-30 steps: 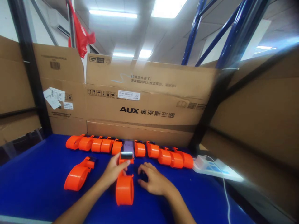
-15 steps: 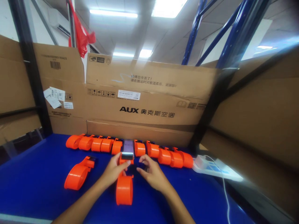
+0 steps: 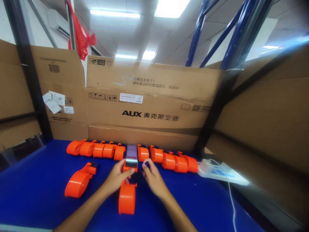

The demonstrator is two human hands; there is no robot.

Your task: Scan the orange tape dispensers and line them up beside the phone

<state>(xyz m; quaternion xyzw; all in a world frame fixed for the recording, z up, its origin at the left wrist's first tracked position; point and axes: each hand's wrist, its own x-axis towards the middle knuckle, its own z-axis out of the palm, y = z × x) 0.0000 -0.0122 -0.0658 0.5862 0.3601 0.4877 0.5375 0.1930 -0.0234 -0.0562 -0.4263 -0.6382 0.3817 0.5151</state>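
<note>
My left hand is closed around the top of an orange plastic tape dispenser, thumb across its front; the round orange hoop hangs down below the fingers. Just above the thumb is a shiny grey roller-like piece, with a greyish rectangular panel behind it; I cannot tell whether that panel is part of the dispenser. To the right, apart from the dispenser, my right hand has thumb and fingertips pinched together. A small dark bit shows at the fingertips, too small to name.
Several more orange dispensers stand in a row along the back of the blue table. Another orange dispenser lies at left. A white power strip with a cable sits at right. A cardboard wall and dark posts enclose the back.
The right hand's thumb and fingers, apart before, have come together, and the hand has shifted slightly. My left hand keeps its hold on the dispenser. The whole view has drifted a little.
</note>
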